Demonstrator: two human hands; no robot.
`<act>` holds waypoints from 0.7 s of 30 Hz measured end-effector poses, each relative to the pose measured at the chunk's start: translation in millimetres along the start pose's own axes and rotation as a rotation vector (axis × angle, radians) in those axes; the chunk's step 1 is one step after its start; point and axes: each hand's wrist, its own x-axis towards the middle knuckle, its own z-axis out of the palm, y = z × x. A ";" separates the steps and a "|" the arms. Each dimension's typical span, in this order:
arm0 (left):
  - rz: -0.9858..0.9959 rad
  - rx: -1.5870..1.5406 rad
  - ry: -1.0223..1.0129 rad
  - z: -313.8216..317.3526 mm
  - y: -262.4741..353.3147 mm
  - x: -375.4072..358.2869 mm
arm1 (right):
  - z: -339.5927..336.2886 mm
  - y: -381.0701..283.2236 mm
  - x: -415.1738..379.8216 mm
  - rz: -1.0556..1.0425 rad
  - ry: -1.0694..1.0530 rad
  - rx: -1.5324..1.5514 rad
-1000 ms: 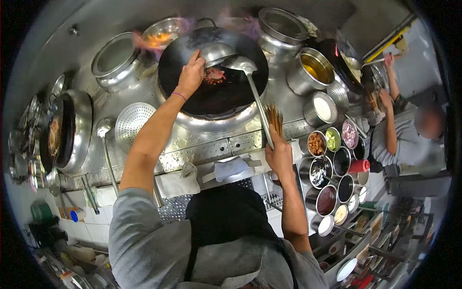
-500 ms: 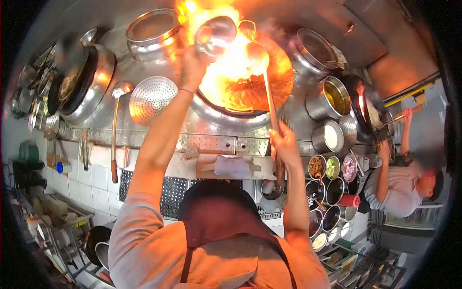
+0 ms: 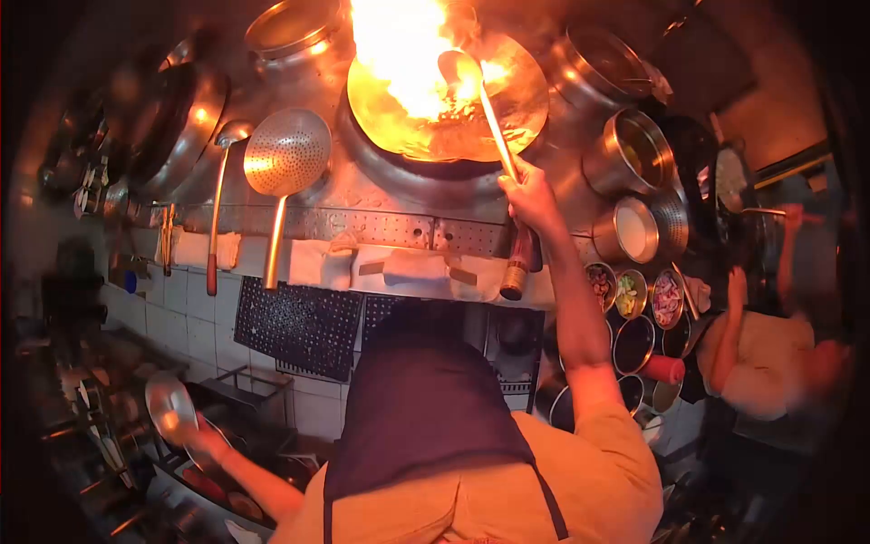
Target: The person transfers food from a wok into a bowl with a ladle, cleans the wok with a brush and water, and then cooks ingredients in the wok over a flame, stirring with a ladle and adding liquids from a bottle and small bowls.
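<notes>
Tall flames rise from the wok [image 3: 507, 118] on the burner at the top centre. My right hand [image 3: 527, 195] grips the long handle of a metal ladle [image 3: 459, 69], whose bowl sits inside the wok at the edge of the fire. Its wooden handle end hangs below my hand over the front rail. My left hand [image 3: 207, 444] is stretched down and back to the lower left, holding a small metal bowl [image 3: 169, 408] over a dim low shelf area.
A perforated skimmer [image 3: 286, 152] and a second ladle [image 3: 225, 136] lean left of the wok. Steel pots [image 3: 628, 150] and small bowls of ingredients [image 3: 634, 295] crowd the right side. Folded cloths [image 3: 399, 267] lie on the front rail. A co-worker [image 3: 761, 363] stands at the far right.
My left hand left the wok and swung down to the lower left with the metal bowl. The flames have grown taller. My right hand stays on the ladle.
</notes>
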 end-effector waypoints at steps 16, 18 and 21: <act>-0.463 -0.964 -0.587 -155.6 -85.1 -287.5 | -29.0 25.3 6.4 0.054 -0.227 0.198; -0.549 -1.109 -0.606 -176.2 -69.5 -331.5 | -17.3 12.0 1.7 -0.115 -0.079 -0.015; -0.795 -1.293 -0.416 -162.8 -8.4 -331.0 | -18.0 -39.3 -46.0 0.138 -0.001 0.216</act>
